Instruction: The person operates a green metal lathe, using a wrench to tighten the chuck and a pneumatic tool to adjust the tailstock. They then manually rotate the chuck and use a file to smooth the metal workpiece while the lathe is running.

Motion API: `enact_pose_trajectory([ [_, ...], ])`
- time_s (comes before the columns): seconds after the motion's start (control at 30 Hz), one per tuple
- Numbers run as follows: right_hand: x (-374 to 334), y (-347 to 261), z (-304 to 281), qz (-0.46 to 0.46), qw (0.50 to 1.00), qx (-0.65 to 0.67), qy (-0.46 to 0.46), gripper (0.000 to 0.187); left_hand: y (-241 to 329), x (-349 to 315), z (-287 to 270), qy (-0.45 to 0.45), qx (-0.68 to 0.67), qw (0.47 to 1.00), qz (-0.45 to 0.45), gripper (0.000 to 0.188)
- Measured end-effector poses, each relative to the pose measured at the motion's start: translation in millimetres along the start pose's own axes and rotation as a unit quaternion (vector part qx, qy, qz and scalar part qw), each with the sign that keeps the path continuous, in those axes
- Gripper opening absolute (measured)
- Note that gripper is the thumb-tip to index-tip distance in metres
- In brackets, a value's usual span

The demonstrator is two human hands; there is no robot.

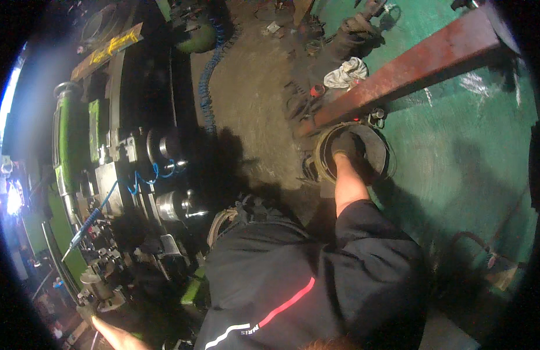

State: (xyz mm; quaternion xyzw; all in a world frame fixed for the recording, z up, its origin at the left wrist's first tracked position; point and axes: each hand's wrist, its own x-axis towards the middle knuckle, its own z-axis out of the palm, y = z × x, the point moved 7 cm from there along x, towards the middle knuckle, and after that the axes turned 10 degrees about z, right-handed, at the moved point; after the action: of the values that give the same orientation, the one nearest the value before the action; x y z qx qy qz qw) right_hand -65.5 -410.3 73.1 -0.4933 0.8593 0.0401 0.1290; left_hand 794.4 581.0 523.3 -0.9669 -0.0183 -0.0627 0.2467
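Observation:
My right hand (350, 144), in a dark glove, reaches down into a round bucket-like container (386, 150) at the right. Its fingers are lost in shadow, so what they touch is hidden. Far off at the lower left, my left hand (87, 310), also gloved, is at a round metal part (96, 286) on the green lathe-like machine (63, 137). Its fingers are too small and dark to make out.
A blue air gun (89, 224) lies across the machine, near shiny handwheels (168, 205). A rusty red beam (415, 58) slants above the container, beside a white rag (347, 73). A blue coiled hose (206, 87) hangs over the brown floor (246, 93).

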Motion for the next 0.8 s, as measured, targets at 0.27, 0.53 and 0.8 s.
enact_pose_trajectory([
  [0.27,-25,36,-30,-0.037,0.995,-0.075,0.058,0.050,-29,9,2,-0.044,-0.039,0.998,0.005,0.082],
  [0.53,-75,-10,-38,-0.335,0.921,-0.191,0.052,0.046,26,-56,-16,0.032,-0.178,0.979,0.096,0.055],
  [0.8,-317,-147,-96,-0.563,0.794,0.192,-0.127,0.039,28,-90,-56,0.129,-0.218,0.967,0.027,0.044],
])
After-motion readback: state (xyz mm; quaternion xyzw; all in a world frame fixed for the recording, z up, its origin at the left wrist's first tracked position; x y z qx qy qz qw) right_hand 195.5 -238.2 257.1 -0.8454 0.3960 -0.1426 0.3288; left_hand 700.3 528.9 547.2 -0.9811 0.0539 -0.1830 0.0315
